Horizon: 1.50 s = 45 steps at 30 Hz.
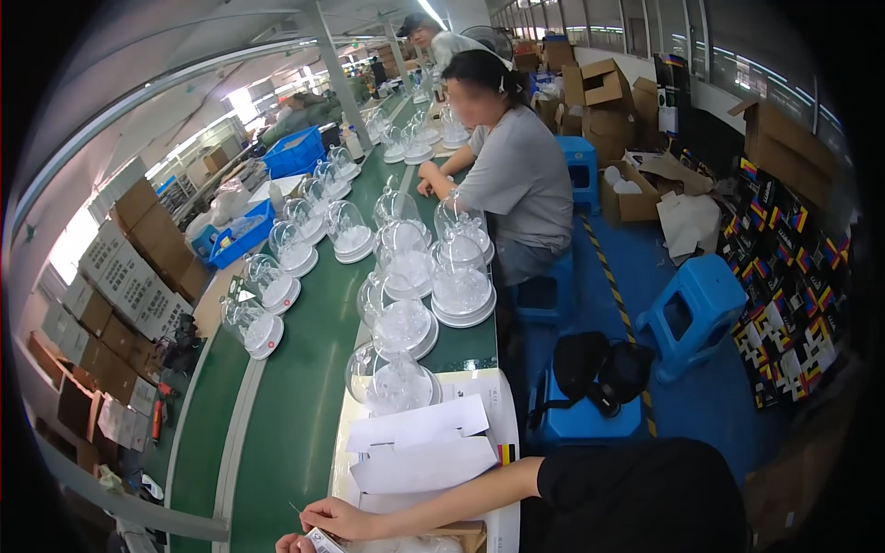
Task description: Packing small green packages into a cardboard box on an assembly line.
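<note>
My right hand (pixel 339 519) reaches in from the right at the lower edge, its fingers closed. A thin, wire-like piece (pixel 295 507) sticks out by its fingertips. Just below, my left hand (pixel 293 544) is only partly in view, fingers curled beside a small white printed box (pixel 323 541); the picture's edge cuts off both. The box lies between the two hands. Beyond my right forearm, folded white cardboard (pixel 419 433) rests on the bench. Further up stand clear domes on white round bases, the nearest being this dome (pixel 392 380).
Several more domes line the green conveyor (pixel 304 387). A co-worker in a grey shirt (pixel 525 175) sits on the right side; another person (pixel 447 44) is farther back. Blue stools (pixel 696 300), one bearing a black bag (pixel 581 364), and cardboard boxes (pixel 604 97) occupy the right. Blue bins (pixel 244 235) stand left.
</note>
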Available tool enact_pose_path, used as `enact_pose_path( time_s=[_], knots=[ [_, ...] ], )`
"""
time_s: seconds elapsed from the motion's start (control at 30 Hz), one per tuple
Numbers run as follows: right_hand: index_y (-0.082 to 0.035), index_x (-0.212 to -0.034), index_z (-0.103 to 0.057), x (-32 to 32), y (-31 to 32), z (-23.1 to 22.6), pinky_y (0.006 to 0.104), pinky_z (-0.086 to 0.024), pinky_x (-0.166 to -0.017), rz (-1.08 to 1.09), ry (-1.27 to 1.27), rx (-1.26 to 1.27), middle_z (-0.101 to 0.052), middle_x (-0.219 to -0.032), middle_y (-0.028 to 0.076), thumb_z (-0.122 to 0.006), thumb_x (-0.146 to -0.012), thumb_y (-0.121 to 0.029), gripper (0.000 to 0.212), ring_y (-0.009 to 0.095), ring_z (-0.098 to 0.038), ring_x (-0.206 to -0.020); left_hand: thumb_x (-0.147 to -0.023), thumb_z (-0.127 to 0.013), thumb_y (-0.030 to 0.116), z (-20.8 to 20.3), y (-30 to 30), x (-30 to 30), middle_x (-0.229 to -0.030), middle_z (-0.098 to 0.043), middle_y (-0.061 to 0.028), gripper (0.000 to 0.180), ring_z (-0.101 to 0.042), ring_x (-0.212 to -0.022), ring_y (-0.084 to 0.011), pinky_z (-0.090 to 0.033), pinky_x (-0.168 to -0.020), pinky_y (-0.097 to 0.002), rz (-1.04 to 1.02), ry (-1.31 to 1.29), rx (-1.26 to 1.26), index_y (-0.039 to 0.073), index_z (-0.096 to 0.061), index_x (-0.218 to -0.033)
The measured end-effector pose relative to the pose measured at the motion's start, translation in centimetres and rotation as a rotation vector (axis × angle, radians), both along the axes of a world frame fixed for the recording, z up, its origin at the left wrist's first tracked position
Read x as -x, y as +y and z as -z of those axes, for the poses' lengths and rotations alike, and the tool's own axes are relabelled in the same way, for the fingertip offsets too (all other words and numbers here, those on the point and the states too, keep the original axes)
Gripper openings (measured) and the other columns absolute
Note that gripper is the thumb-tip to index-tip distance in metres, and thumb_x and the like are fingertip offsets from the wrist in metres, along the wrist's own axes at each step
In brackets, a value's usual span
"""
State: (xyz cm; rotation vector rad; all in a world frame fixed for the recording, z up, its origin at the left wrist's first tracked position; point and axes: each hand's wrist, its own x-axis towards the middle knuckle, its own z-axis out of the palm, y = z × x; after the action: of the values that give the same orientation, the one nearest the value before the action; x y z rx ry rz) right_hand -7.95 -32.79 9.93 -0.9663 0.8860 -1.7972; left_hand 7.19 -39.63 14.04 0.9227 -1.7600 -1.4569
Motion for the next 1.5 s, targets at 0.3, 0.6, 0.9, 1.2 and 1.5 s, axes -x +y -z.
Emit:
enact_pose_path(
  time_s=[0.3,0.6,0.9,1.2,1.5],
  knots=[
    [-0.002,-0.113,-0.060,-0.3,1.8,-3.1,0.0208,-0.039,-0.047,-0.121,-0.065,-0.088,-0.052,-0.068,-0.003,-0.048,-0.100,-0.021,0.027,0.004,-0.046,-0.054,-0.096,-0.054,0.011,-1.4,1.2,-0.4,-0.090,-0.066,-0.0095,0.023,-0.058,-0.080,-0.0156,-0.049,-0.070,-0.0286,-0.054,-0.163,0.120,-0.004,-0.064,-0.109],
    [-0.001,-0.083,-0.061,-0.5,2.2,-2.7,0.0245,-0.040,-0.050,0.053,0.329,0.026,-0.053,-0.056,-0.001,-0.054,-0.096,-0.022,0.025,0.007,-0.050,-0.052,-0.092,-0.058,0.006,-2.1,2.6,0.0,-0.079,-0.056,-0.0010,0.022,-0.047,-0.067,-0.0091,-0.039,-0.058,-0.0226,-0.054,-0.096,0.189,0.000,-0.060,-0.112],
    [-0.006,-0.086,-0.071,-0.3,3.8,-4.6,0.0371,-0.047,-0.055,0.129,0.643,0.001,-0.064,-0.071,0.017,-0.062,-0.085,-0.018,0.014,0.026,-0.061,-0.059,-0.090,-0.061,0.008,-4.6,2.6,-0.1,-0.090,-0.066,-0.0086,0.011,-0.058,-0.084,-0.0146,-0.049,-0.076,-0.0289,0.096,-0.256,0.269,-0.001,-0.065,-0.097],
    [-0.003,-0.085,-0.070,-0.6,3.7,-4.8,0.0369,-0.049,-0.058,0.129,0.617,-0.062,-0.066,-0.072,0.016,-0.062,-0.084,-0.021,0.020,0.026,-0.063,-0.062,-0.088,-0.068,0.016,-3.1,1.0,-1.0,-0.066,-0.056,0.0015,0.009,-0.045,-0.059,-0.0060,-0.038,-0.051,-0.0234,0.024,-0.295,0.312,0.008,-0.067,-0.090],
    [-0.003,-0.087,-0.070,-0.8,3.3,-4.3,0.0349,-0.052,-0.064,0.083,0.438,-0.113,-0.071,-0.081,0.012,-0.063,-0.085,-0.023,0.021,0.027,-0.066,-0.070,-0.092,-0.062,0.018,-3.7,1.4,-0.8,-0.071,-0.057,0.0000,0.016,-0.047,-0.066,-0.0077,-0.040,-0.056,-0.0244,0.072,-0.284,0.204,0.004,-0.062,-0.084]
  ],
)
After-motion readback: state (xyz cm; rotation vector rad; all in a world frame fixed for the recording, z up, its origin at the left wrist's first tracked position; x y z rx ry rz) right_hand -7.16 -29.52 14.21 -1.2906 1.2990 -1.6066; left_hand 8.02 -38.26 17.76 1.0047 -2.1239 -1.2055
